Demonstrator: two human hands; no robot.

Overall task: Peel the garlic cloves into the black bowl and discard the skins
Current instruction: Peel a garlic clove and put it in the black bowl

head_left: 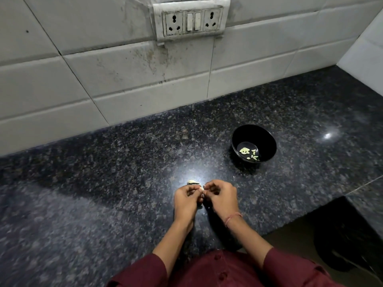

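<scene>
As hands (185, 198) (221, 196) pinch clove (201, 189), black bowl (270, 145) near

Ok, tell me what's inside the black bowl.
The black bowl holds several pale peeled garlic cloves, loose on its floor toward the near side. Nothing else shows inside. The bowl's near wall covers the closest strip of floor, so anything there cannot be seen.
</scene>
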